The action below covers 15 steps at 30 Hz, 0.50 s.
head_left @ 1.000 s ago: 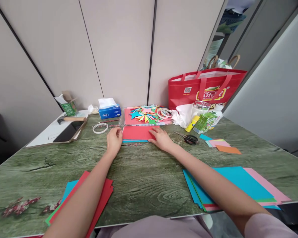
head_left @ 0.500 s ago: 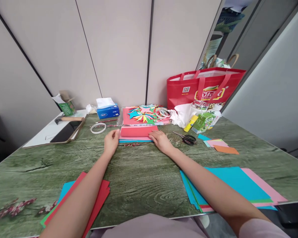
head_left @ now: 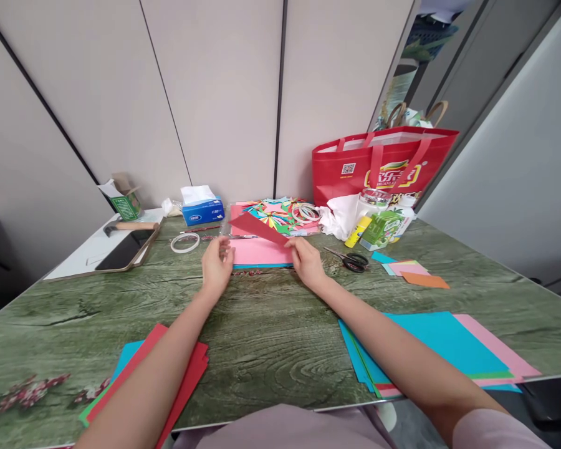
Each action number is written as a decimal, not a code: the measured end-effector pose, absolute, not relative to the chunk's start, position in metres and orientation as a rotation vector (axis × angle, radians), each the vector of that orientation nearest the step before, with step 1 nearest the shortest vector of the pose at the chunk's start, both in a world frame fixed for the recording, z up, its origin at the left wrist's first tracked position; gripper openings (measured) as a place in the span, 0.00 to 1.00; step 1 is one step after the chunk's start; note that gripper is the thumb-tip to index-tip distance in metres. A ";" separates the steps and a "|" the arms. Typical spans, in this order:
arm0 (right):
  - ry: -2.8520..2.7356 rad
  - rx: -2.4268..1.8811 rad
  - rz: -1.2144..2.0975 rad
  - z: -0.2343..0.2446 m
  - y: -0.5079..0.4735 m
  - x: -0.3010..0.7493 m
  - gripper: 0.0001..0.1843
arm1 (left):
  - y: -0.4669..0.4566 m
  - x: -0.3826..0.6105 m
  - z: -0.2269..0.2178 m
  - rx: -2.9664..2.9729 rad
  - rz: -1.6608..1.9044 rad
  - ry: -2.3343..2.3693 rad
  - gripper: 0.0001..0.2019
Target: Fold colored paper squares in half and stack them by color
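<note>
My right hand (head_left: 308,262) pinches the near right corner of a red paper sheet (head_left: 258,228), which is lifted and tilted above a small stack with a pink sheet (head_left: 260,252) on top and a blue edge below. My left hand (head_left: 216,267) hovers at the left edge of that stack, fingers loosely curled and apart, holding nothing that I can see. Behind the stack lie colourful folded paper stars (head_left: 273,216) and rolls of tape (head_left: 309,214).
Black scissors (head_left: 353,260) lie right of the stack. A tape ring (head_left: 184,242), a tissue box (head_left: 202,211), a phone on a tray (head_left: 121,249) and a red bag (head_left: 383,168) stand along the back. Paper piles lie at near left (head_left: 177,374) and near right (head_left: 439,349).
The red sheet lay flat on the stack a second ago; now my right hand has lifted it by its corner, baring the pink sheet beneath. My left hand has come off the stack.
</note>
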State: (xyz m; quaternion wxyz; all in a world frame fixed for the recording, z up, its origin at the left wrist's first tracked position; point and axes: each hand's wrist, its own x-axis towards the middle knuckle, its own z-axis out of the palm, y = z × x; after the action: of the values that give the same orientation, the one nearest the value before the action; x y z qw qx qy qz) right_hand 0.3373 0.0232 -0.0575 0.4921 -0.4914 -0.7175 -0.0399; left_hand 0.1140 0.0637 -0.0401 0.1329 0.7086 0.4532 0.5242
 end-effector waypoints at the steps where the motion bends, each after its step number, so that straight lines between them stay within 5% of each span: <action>1: -1.721 -1.161 -0.105 -0.054 0.022 0.336 0.13 | 0.059 0.117 -0.036 2.221 1.511 1.249 0.21; 7: -1.854 -1.006 -0.049 -0.030 0.008 0.325 0.15 | 0.037 0.130 -0.012 2.669 1.374 1.186 0.52; 15: -2.118 -0.889 0.127 -0.001 -0.015 0.313 0.31 | 0.030 0.136 -0.003 2.389 1.293 1.323 0.66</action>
State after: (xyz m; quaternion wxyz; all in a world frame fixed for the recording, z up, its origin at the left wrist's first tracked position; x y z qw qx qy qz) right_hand 0.3127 -0.0152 -0.0009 0.4084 -0.3526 -0.8404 0.0504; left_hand 0.1357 0.0304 -0.0030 0.0600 0.7893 0.4370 0.4272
